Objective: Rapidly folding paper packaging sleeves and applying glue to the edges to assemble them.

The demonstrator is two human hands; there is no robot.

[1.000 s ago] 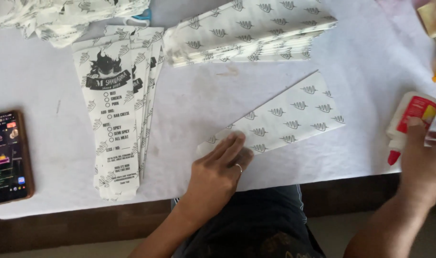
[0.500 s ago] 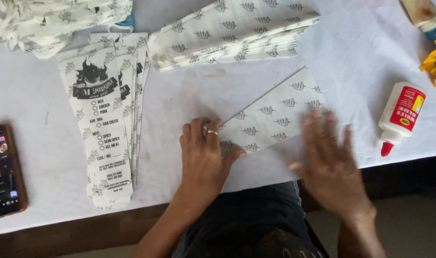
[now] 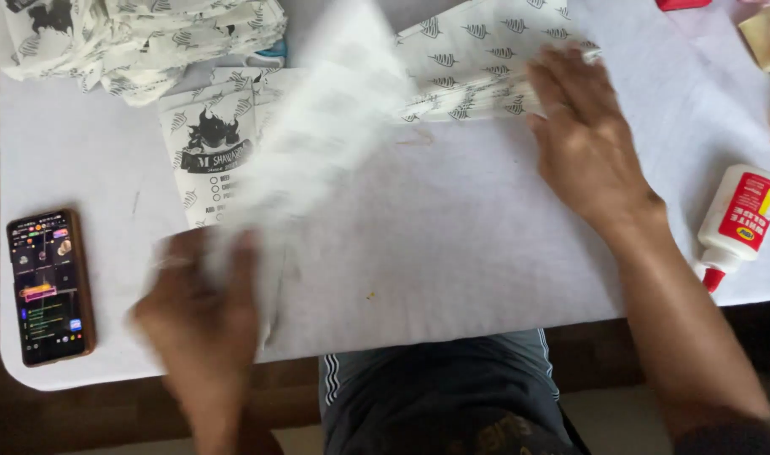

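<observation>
My left hand (image 3: 201, 307) is blurred at the near left of the white table (image 3: 452, 236) and grips the end of a printed white paper sleeve (image 3: 317, 135), which streaks up over the stack of finished sleeves (image 3: 212, 156). My right hand (image 3: 583, 139) lies flat with fingers spread on the far pile of patterned paper sheets (image 3: 477, 59). It holds nothing that I can see.
A phone (image 3: 49, 286) with a lit screen lies at the left edge. A white glue bottle (image 3: 737, 221) with a red cap lies at the right. A loose heap of patterned paper (image 3: 123, 38) fills the far left corner.
My left hand carried the sleeve from the table's middle over to the left stack. My right hand rose from the near edge to the far pile of sheets.
</observation>
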